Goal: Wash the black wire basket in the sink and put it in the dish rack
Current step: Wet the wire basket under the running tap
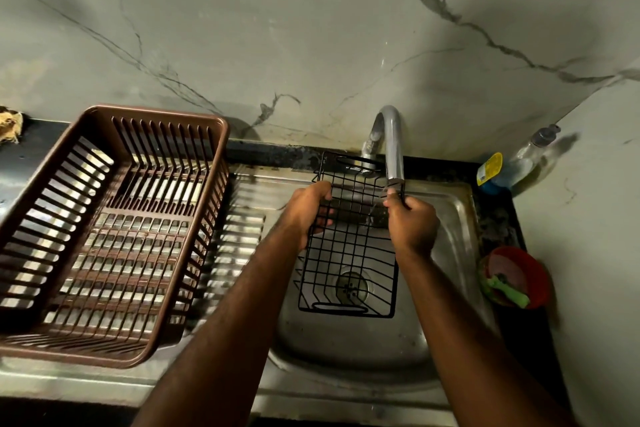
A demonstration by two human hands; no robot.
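— Where was the black wire basket (349,246), and which way round?

— Held over the stainless steel sink (450,218), under the curved grey metal tap (393,146). Long axis ran from the tap end down toward the near rim, far end tipped up behind the spout. Open grid faced the camera, drain (351,284) visible through the wires.

— And the hands?

— Left hand (308,211) curled round the left side wire, fingers poking through the grid. Right hand (412,222) clamped on the right top corner, right below the spout. A thin stream of water seemed to fall there, though blurred.

— Anything around it?

— Brown slatted plastic dish rack (104,229) sat to the left on the ribbed steel drainboard (242,218), well apart from the basket. Clear bottle with a yellow label (512,163) leaned in the far right corner. Red plastic bowl (533,274) with a green scrubber (509,291) stood just right of the sink.

— Surface and room?

— Dark tabletop (20,156) at the back, marbled grey wall (311,45) with dark veins, dim light.
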